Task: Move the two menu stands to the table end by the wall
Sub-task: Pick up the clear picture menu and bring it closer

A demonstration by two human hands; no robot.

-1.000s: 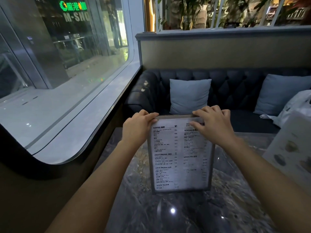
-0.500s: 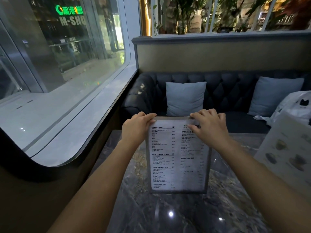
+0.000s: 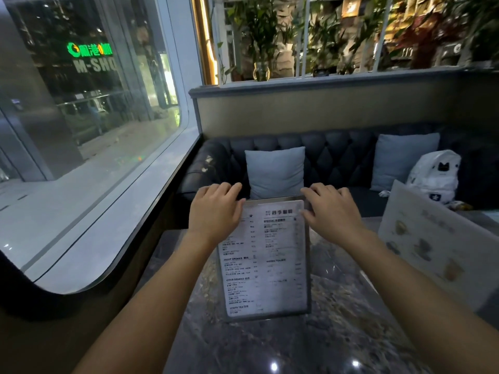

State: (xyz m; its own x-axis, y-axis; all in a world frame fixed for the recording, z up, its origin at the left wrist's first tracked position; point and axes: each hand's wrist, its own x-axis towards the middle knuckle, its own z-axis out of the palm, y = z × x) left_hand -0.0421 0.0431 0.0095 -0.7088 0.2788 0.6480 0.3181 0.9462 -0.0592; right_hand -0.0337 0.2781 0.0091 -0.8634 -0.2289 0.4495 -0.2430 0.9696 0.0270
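A metal-framed menu stand (image 3: 266, 263) with a printed drinks list stands upright on the dark marble table (image 3: 337, 333), near the table's left end by the window wall. My left hand (image 3: 214, 211) grips its top left corner. My right hand (image 3: 330, 210) holds its top right corner, thumb on the front and fingers over the top edge. A second menu stand (image 3: 432, 252), white with pictures of drinks, stands tilted at the table's right side, apart from both hands.
A curved window ledge (image 3: 89, 230) runs along the left of the table. Behind the table is a dark tufted sofa (image 3: 337, 155) with two grey cushions (image 3: 275, 171) and a white backpack (image 3: 434, 176).
Both hands have slid outward to the stand's top corners, uncovering the title at its top. The stand stays upright and has shifted slightly away from me.
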